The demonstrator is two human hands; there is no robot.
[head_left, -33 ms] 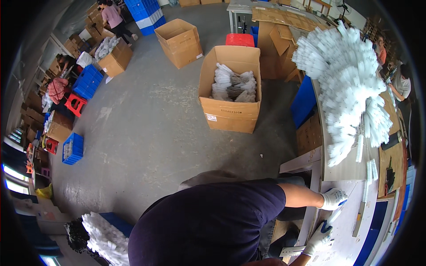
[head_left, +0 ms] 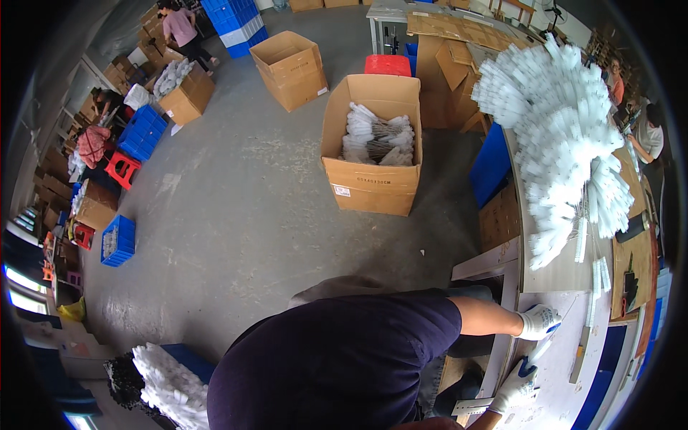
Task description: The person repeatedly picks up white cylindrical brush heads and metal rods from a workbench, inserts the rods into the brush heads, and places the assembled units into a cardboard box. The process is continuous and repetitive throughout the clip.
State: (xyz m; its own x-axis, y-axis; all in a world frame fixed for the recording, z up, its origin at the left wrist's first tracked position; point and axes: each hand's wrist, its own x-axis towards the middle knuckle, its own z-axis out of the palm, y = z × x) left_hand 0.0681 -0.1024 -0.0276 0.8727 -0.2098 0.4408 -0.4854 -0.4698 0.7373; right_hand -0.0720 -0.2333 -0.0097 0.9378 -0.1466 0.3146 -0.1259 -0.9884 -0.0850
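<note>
A slim white bristle brush lies between my two hands over the pale worktable. My left hand, in a white glove with blue on the palm side, is closed at its upper end. Gloved alike, my right hand pinches the lower end. The fingertips partly hide both ends. Beyond my left hand, a large heap of white bristle brushes with thin wire stems covers the table. A few loose brushes trail from it, near a narrow flat strip.
A carton holding more brushes stands on the floor, with another open carton behind it. A dark tool lies on the wooden board at right. White bristle bundles sit at lower left. Several people work around the room's edges.
</note>
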